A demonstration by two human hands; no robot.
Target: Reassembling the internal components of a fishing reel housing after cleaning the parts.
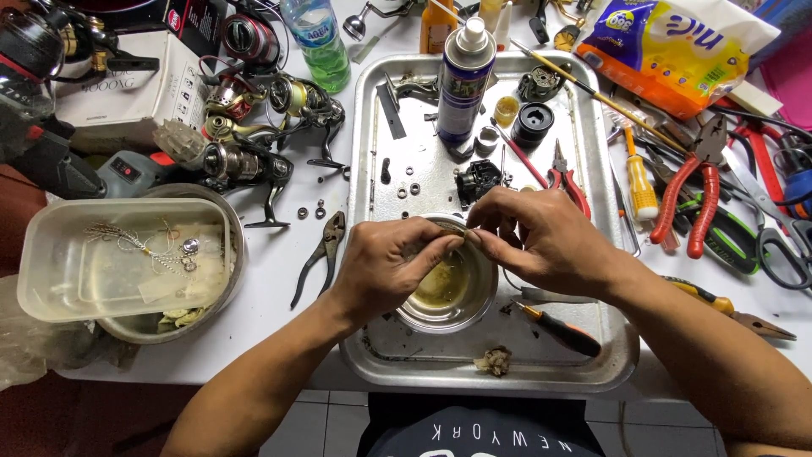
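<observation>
Both forearms come in from the near edge of the table and angle inward, so the hands meet over a small round steel bowl (pixel 448 292) holding a film of yellowish liquid, which sits in the near half of a dented rectangular metal tray (pixel 381 355). The left hand (pixel 385 267) is curled palm-down, thumb and forefinger pinched together at the bowl's far rim. The right hand (pixel 541 241) arches over from the other side, wrist raised, its fingertips (pixel 482 241) closed against those of the left. Between the two pinches sits a small slim metal part (pixel 455 228), mostly hidden by the fingers, so I cannot tell what it is. Just beyond the hands in the tray lie a black reel part (pixel 475 179), a few small steel washers (pixel 408 190) and a tall blue-labelled spray can (pixel 463 85) standing upright. A black-handled screwdriver with an orange tip (pixel 560 330) lies in the tray near the right wrist, and a crumpled bit of dirty rag (pixel 495 361) near the front lip. Dark slip-joint pliers (pixel 321 254) lie on the white table just left of the tray, red-handled pliers (pixel 689 199) well to the right, and several spinning reels (pixel 254 127) are clustered at far left.
</observation>
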